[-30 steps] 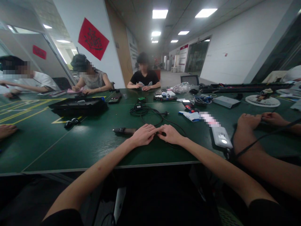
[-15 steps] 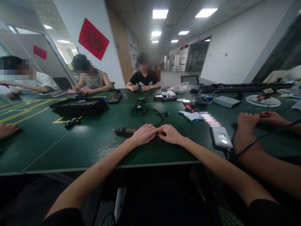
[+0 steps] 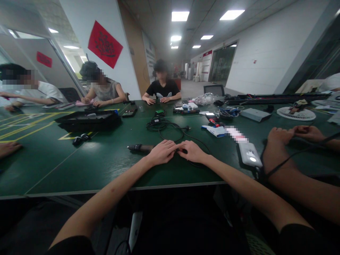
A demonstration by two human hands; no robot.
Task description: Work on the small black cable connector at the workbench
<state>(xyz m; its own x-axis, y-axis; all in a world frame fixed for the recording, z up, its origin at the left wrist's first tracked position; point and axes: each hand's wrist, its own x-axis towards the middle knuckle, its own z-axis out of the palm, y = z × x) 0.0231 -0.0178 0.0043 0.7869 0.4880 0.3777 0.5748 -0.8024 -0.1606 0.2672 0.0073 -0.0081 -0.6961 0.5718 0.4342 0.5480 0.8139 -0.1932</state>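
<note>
An electric screwdriver lies on the green table, its tip pointing left. My left hand is closed over the rear of its body. At the tail end, where the cord comes out, my right hand has its fingers bent together, touching the left fingertips. What the right fingers pinch is mostly hidden, though a dark bit of the tool's end or cord shows between the hands. Beyond them, the black power cord lies in loose loops with its plug to the right.
A black tray stands at the left, with small black parts before it. On the right are a blue-and-white packet, a white power bank-like device and a co-worker's hands. Other people sit across the table.
</note>
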